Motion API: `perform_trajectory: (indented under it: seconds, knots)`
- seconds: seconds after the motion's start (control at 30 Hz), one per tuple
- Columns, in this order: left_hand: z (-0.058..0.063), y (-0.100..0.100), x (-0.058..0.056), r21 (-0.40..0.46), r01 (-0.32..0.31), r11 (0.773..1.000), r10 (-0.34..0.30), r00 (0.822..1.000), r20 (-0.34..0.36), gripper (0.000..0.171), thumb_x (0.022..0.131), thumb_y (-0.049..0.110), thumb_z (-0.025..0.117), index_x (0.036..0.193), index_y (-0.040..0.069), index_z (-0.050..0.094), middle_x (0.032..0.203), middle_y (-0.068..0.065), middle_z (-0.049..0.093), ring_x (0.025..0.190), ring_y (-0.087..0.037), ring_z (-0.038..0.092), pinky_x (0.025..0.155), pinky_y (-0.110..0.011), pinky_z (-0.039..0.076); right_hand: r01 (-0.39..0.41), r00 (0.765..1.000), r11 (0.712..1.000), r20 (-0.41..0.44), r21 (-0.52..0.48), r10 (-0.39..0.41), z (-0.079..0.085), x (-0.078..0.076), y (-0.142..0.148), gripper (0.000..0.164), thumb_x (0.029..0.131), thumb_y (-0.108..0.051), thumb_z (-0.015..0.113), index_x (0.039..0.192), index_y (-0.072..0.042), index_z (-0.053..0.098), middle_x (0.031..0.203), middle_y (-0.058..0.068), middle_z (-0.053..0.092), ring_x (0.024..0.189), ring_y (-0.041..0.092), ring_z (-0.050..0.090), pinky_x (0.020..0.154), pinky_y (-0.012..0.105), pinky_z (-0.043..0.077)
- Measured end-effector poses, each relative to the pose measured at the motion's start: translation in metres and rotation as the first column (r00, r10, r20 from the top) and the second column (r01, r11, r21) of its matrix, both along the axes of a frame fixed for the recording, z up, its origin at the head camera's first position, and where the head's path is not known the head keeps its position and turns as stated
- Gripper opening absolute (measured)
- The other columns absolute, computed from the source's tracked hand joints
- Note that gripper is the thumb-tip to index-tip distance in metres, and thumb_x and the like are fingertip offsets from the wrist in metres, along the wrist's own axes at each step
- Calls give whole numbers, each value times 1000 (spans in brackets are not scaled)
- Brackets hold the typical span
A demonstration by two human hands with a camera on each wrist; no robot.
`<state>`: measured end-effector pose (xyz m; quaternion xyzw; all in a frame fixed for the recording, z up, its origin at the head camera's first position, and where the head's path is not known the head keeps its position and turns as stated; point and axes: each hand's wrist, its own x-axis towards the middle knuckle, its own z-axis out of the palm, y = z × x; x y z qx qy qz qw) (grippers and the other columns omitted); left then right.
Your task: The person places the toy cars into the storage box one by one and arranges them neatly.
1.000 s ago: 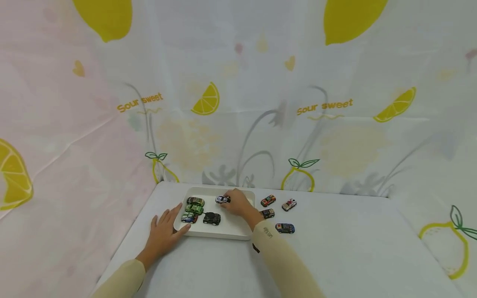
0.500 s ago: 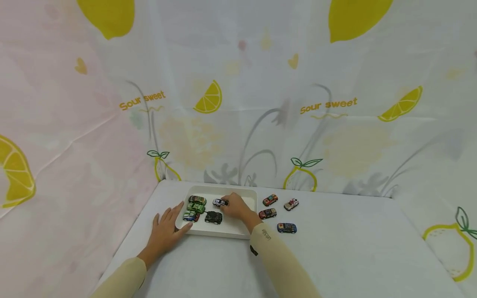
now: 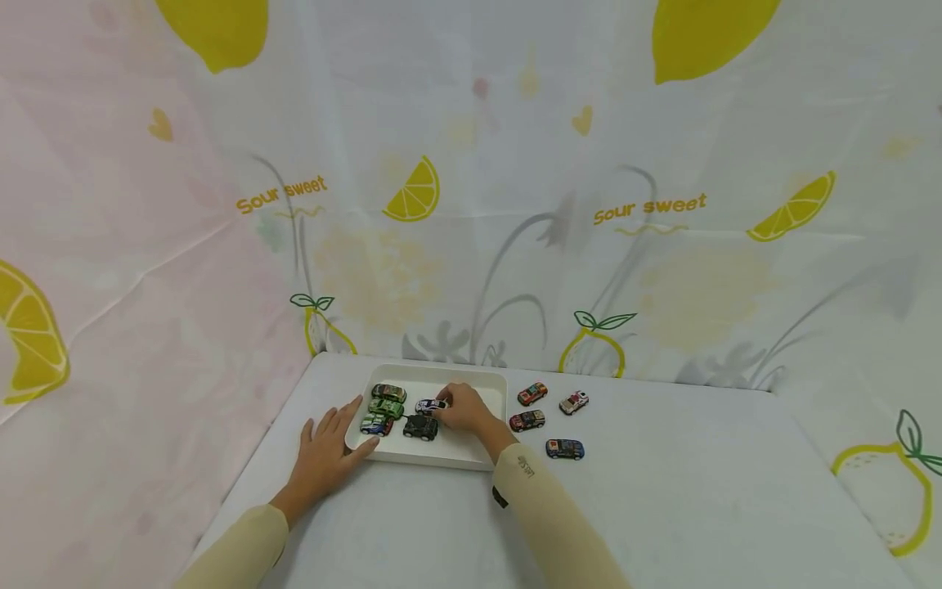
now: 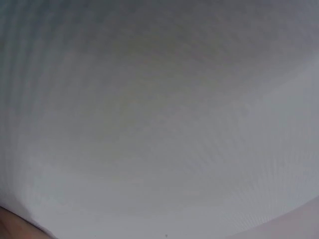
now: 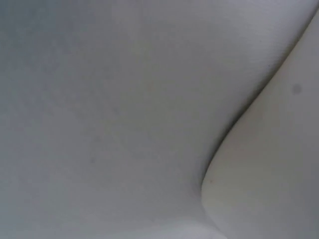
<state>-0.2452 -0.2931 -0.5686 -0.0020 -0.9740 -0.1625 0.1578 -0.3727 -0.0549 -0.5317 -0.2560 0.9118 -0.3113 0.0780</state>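
Pinching the white car (image 3: pixel 429 406) w/ your right hand (image 3: pixel 467 407), you hold its right end, inside the tray (image 3: pixel 458 447), just beyond the black car (image 3: pixel 420 427). Prob. light, stiff, a bit slick; grip sides, not wheels. Left hand (image 3: pixel 324 454) lies spread at tray's left end.

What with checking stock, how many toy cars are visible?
9. In the tray: dark green car, bright green car, multicoloured car, black car, white car in the right hand. Outside, right: orange car, maroon car, cream car, blue car. That hand may hide more.
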Motion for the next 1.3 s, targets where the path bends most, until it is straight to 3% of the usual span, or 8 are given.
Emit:
perform_trajectory:
  seconds: [0.3, 0.6, 0.9, 1.3]
  knots:
    - [-1, -1, -1, -2, 7, 1000, -7, 1000, -1, 82, 82, 66, 47, 148, 25, 19, 143, -12, 40, 133, -39, 29, 104, -66, 9, 41, 992, 996, 119, -84, -30, -2, 2, 2, 23, 79, -20, 66, 102, -12, 65, 97, 6, 63, 84, 17, 56, 73, 31, 48]
    - [1, -1, -3, 12, 9, 1000, -9, 1000, 0, 82, 82, 66, 47, 148, 26, 19, 143, -12, 40, 133, -39, 29, 104, -66, 8, -35, 990, 995, 134, -98, 48, 1, -2, 4, 18, 81, -21, 66, 98, -16, 64, 90, 4, 61, 80, 15, 54, 71, 30, 46]
    - [-2, -4, -3, 3, 12, 1000, -12, 1000, -7, 83, 82, 66, 47, 148, 26, 18, 144, -10, 38, 133, -39, 29, 103, -66, 8, 13, 987, 993, 162, -121, 6, 3, 9, 2, 20, 85, -19, 64, 104, -14, 65, 88, 3, 59, 75, 12, 49, 65, 26, 41]
    - [-3, -3, -2, 16, 22, 1000, -22, 1000, -5, 82, 83, 64, 49, 148, 24, 18, 144, -13, 38, 132, -41, 29, 103, -67, 8, 81, 967, 980, 254, -183, -32, -1, 11, 2, 24, 86, -18, 64, 108, -12, 64, 84, 1, 55, 71, 12, 48, 60, 23, 41]
